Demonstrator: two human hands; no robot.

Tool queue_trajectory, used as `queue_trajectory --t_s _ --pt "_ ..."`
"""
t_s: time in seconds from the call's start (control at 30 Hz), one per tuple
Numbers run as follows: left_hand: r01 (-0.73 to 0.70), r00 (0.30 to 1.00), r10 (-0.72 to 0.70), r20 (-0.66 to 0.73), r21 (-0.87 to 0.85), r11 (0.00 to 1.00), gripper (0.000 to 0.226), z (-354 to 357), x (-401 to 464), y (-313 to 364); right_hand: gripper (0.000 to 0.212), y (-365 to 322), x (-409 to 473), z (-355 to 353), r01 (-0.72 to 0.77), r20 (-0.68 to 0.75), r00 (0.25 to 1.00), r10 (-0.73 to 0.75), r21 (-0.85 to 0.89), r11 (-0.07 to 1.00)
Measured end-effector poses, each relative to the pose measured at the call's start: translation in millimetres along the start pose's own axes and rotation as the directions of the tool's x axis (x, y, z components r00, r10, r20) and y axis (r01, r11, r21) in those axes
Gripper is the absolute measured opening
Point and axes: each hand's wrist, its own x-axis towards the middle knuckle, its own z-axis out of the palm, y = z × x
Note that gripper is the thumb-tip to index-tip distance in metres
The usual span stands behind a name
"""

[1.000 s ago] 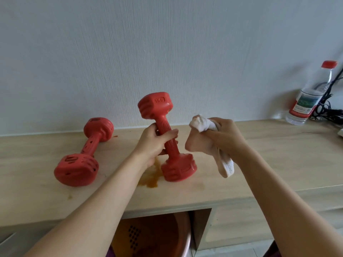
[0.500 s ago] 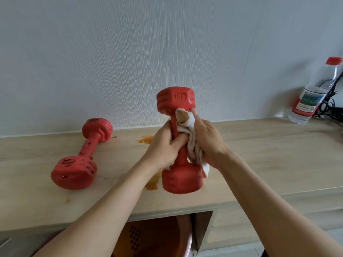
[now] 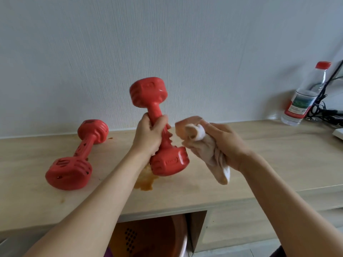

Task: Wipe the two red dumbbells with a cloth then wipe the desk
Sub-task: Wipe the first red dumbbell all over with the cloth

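My left hand (image 3: 148, 135) grips the handle of a red dumbbell (image 3: 148, 92), held upright and tilted a little left above the wooden desk (image 3: 269, 164). Just right of it, my right hand (image 3: 224, 145) is closed on a stained white cloth (image 3: 207, 154), a short gap from the dumbbell. The cloth's end hangs down below the hand. A second red dumbbell (image 3: 74, 164) lies on its side on the desk at the left. An orange-brown spill (image 3: 145, 183) marks the desk under the held dumbbell.
A plastic water bottle with a red cap (image 3: 304, 97) stands at the back right beside black cables (image 3: 326, 110). A white wall rises right behind the desk. Below the desk's front edge sits a brown basin (image 3: 152, 238).
The cloth was pressed on the dumbbell's handle half a second ago; my right hand has pulled it off to the right. The dumbbell has tilted left and risen slightly.
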Motion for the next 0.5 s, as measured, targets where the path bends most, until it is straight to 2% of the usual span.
queue_trajectory --t_s 0.07,0.17,0.3,0.37,0.43,0.5 --pt "0.051 0.995 -0.063 -0.078 -0.144 0.988 0.013 1.0 0.4 8.5 0.036 3.1 -7.7 8.1 0.007 0.043 0.999 -0.015 0.165 0.986" --pt "0.051 0.984 -0.094 -0.152 -0.269 0.962 0.025 5.9 -1.3 12.5 0.039 10.2 -12.8 33.4 -0.098 0.167 0.985 0.033 0.394 0.914" --pt "-0.043 0.983 0.002 -0.184 -0.222 0.974 0.021 12.3 -4.7 11.0 0.054 12.5 -8.5 41.0 -0.165 0.218 0.975 0.036 0.607 0.777" --pt "-0.104 0.981 0.065 -0.184 -0.209 0.972 0.015 15.3 -6.8 11.0 0.06 18.9 -6.7 43.3 -0.269 0.303 0.95 0.072 0.682 0.681" --pt "-0.153 0.976 0.116 -0.185 -0.204 0.967 0.013 17.3 -7.3 11.6 0.065 26.3 -5.8 51.2 -0.401 0.437 0.894 0.095 0.689 0.604" --pt "-0.198 0.967 0.162 -0.198 -0.175 0.964 0.013 17.8 -5.1 12.2 0.078 31.3 -4.5 58.9 -0.45 0.495 0.865 0.084 0.69 0.566"
